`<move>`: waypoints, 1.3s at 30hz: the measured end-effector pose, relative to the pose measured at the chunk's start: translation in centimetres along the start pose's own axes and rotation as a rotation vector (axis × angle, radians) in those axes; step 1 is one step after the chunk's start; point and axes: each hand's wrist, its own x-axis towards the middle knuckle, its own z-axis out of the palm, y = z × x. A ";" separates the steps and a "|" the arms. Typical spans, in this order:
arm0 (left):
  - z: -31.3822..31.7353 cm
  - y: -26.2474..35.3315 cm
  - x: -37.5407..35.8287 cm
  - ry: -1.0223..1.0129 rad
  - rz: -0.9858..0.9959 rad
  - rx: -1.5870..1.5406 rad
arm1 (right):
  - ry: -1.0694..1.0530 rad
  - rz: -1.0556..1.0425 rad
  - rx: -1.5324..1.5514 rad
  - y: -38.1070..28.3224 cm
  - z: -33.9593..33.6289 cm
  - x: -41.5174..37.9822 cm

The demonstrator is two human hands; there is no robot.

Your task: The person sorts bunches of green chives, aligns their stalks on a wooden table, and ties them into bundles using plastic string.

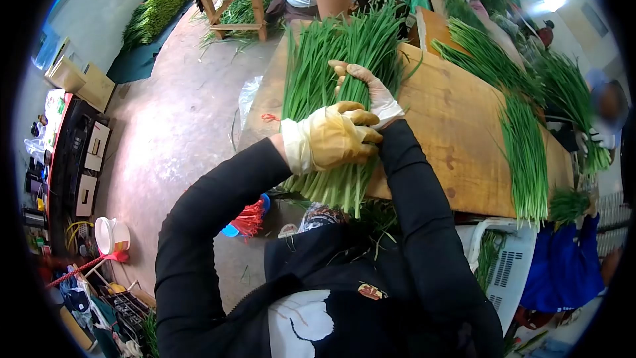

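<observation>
A large pile of long green stalks (324, 59) lies at the left end of the wooden table (457, 119), pale cut ends towards me. My left hand (331, 138), in a yellowish glove, rests across the stalks with its fingers bent over them. Just beyond it my right hand (374, 93), in a thin whitish glove, curls round part of the green stalks. The two hands touch or overlap near the wrist of the right one. A red tie (270, 118) lies on the table left of the stalks.
More green bundles (527, 159) lie along the table's right side. Several people sit around it. Below its front edge stands a white crate (510, 258); red ties (250, 217) fill a blue container lower left. A white bucket (112, 235) stands on the floor.
</observation>
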 end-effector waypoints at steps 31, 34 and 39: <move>2.7 -2.3 -1.1 -0.073 -0.119 -0.354 | 0.078 0.103 -1.389 4.2 5.5 -17.3; 3.2 -2.9 -1.2 -0.098 -0.125 -0.518 | 0.048 -0.368 -1.513 5.7 7.7 -14.4; 3.2 -3.9 -1.1 -0.133 -0.150 -0.649 | 0.063 -0.576 -2.272 9.0 8.5 -10.2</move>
